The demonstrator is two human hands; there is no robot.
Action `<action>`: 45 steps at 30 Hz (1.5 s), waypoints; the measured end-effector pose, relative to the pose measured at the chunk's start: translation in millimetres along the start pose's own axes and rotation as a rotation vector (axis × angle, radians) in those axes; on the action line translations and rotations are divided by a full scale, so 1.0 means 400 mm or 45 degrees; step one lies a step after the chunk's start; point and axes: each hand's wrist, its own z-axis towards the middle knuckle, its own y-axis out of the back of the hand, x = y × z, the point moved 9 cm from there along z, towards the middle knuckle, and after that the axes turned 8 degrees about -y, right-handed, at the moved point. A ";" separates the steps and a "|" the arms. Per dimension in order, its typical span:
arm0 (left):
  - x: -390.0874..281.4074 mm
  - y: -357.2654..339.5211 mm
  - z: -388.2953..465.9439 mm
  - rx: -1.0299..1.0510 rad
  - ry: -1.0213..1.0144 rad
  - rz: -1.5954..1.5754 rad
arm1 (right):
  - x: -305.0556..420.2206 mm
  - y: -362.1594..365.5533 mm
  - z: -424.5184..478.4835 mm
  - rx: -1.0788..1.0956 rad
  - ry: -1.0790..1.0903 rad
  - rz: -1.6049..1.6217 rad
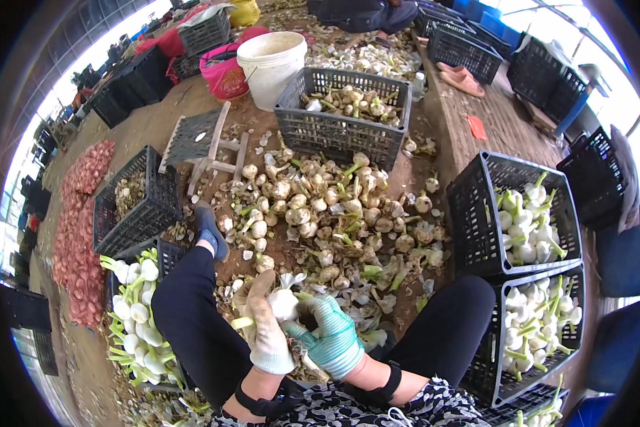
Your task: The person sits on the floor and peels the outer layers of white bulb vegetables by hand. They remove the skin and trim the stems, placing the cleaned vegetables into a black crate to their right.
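Between my knees, my left hand [264,323] in a soiled pale work glove holds a white garlic bulb [284,305], its green stem poking out at the palm's left side. At the bulb's right side is my right hand [328,333] in a green and white glove, thumb and fingers bent against it; whether it holds a piece of peel or a tool is hidden. In front of my hands lies a heap of unpeeled garlic bulbs [320,203] with short stems. Loose garlic skins [368,307] are strewn on the ground near my right hand.
Black crates of white garlic [528,235] are stacked at my right; another heap of white garlic [138,320] fills a crate at my left. Ahead stand a crate of unpeeled garlic [341,128], a white bucket [272,69] and a low stool [197,136]. Someone sits beyond [360,16].
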 end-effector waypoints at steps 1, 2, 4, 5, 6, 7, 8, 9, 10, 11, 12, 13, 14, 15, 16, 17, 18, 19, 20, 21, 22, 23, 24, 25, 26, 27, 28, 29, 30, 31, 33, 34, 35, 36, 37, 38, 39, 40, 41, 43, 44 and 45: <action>0.010 0.009 0.005 0.035 -0.020 0.035 | 0.013 0.001 0.002 -0.015 0.093 -0.119; 0.003 0.017 0.001 0.021 -0.087 0.130 | 0.019 0.001 0.002 -0.045 0.189 -0.125; -0.058 -0.002 0.002 -0.007 -0.218 0.318 | 0.035 0.006 -0.006 -0.112 0.322 -0.243; -0.088 -0.013 0.002 -0.020 -0.284 0.411 | 0.044 0.009 -0.011 -0.147 0.388 -0.303; -0.116 -0.021 0.000 -0.035 -0.351 0.505 | 0.046 0.008 -0.013 -0.117 0.402 -0.325; -0.135 -0.025 -0.002 -0.051 -0.419 0.599 | 0.049 0.010 -0.017 -0.087 0.417 -0.346; -0.094 -0.007 -0.005 -0.032 -0.298 0.563 | 0.053 0.008 -0.019 -0.056 0.431 -0.367; -0.056 0.008 -0.008 -0.009 -0.177 0.526 | 0.055 0.008 -0.018 -0.054 0.410 -0.375; -0.049 0.013 -0.014 0.011 -0.206 0.522 | 0.059 0.008 -0.014 -0.051 0.390 -0.383; -0.046 0.016 -0.019 0.032 -0.235 0.518 | 0.060 0.009 -0.010 -0.049 0.369 -0.391; -0.118 -0.021 -0.016 0.057 -0.412 0.539 | 0.046 0.018 -0.002 -0.084 0.320 -0.420; -0.176 -0.047 -0.021 0.072 -0.593 0.566 | 0.028 0.023 0.008 -0.113 0.278 -0.440; -0.118 -0.031 -0.006 -0.005 -0.217 0.104 | 0.003 0.028 0.020 -0.142 0.235 -0.461; -0.096 -0.030 -0.010 -0.041 -0.086 -0.191 | -0.129 0.050 0.062 -0.197 -0.095 -0.513; -0.069 -0.024 -0.017 -0.116 0.045 -0.482 | -0.247 0.068 0.102 -0.016 -0.514 -0.506; -0.059 -0.026 -0.019 -0.134 0.230 -0.629 | -0.307 0.064 0.106 0.272 -0.699 -0.863; -0.062 -0.029 -0.005 -0.090 0.282 -0.773 | -0.284 0.057 0.105 0.223 -0.504 -0.730; -0.059 -0.040 0.006 -0.043 0.345 -0.929 | -0.262 0.053 0.088 0.171 -0.316 -0.612; -0.050 -0.043 0.017 -0.032 0.440 -1.072 | -0.267 0.043 0.083 0.179 -0.302 -0.356; -0.033 -0.037 0.025 -0.027 0.503 -1.147 | -0.245 0.042 0.085 0.245 -0.394 -0.436; -0.014 -0.030 0.028 -0.025 0.572 -1.217 | -0.191 0.053 0.081 0.312 -0.492 -0.514; -0.001 -0.040 0.028 -0.007 0.652 -1.290 | -0.172 0.064 0.072 0.363 -0.598 -0.592; 0.009 -0.058 0.030 -0.022 0.737 -1.323 | -0.141 0.068 0.069 0.344 -0.448 -0.448; 0.025 -0.054 0.025 -0.025 0.780 -1.266 | -0.146 0.058 0.052 0.366 -0.596 -0.004; 0.044 -0.039 0.019 -0.023 0.824 -1.208 | -0.139 0.029 0.035 0.374 -0.726 0.447; 0.061 -0.051 0.013 -0.010 0.875 -1.166 | -0.106 0.028 0.047 0.302 -0.529 0.497; 0.058 -0.034 0.005 -0.285 0.854 -0.861 | -0.079 0.026 0.053 0.237 -0.333 0.542; 0.025 -0.058 0.006 -0.212 0.799 -0.725 | -0.031 0.031 0.044 0.126 0.154 0.170; 0.034 -0.052 0.016 -0.158 0.733 -0.775 | -0.057 0.023 0.036 0.131 0.057 0.039; 0.049 -0.028 0.029 -0.111 0.662 -0.824 | -0.048 0.035 0.040 0.224 -0.152 0.007; 0.042 -0.013 0.036 -0.154 0.612 -0.786 | -0.120 0.016 0.038 0.346 -0.633 0.859; 0.015 -0.051 0.040 0.041 0.533 -0.737 | -0.098 -0.010 0.034 0.412 -0.475 0.817; 0.013 -0.087 0.032 0.237 0.395 -0.495 | -0.084 -0.016 0.033 0.430 -0.339 0.763; -0.001 -0.119 0.013 0.218 0.385 -0.519 | -0.082 -0.020 0.039 0.427 -0.299 0.775; -0.020 -0.130 0.007 0.187 0.364 -0.537 | -0.087 -0.016 0.049 0.417 -0.333 0.837; -0.019 -0.129 0.021 0.274 0.267 -0.529 | -0.120 0.055 0.069 0.278 -0.462 0.990; -0.022 -0.102 0.040 0.221 0.251 -0.476 | -0.152 0.131 0.084 0.115 -0.571 1.143; -0.020 -0.073 0.065 0.173 0.242 -0.430 | -0.195 0.247 0.087 -0.258 -0.564 1.232; -0.016 -0.036 0.088 0.123 0.233 -0.384 | -0.159 0.335 0.073 -0.128 -0.412 1.395; 0.032 0.023 0.119 -0.014 0.404 -0.562 | -0.103 0.449 0.121 -0.401 -0.082 1.625; 0.062 0.042 0.121 -0.082 0.428 -0.566 | -0.086 0.461 0.155 -0.428 0.007 1.649; 0.089 0.054 0.124 -0.142 0.446 -0.573 | -0.082 0.420 0.199 -0.243 -0.032 1.503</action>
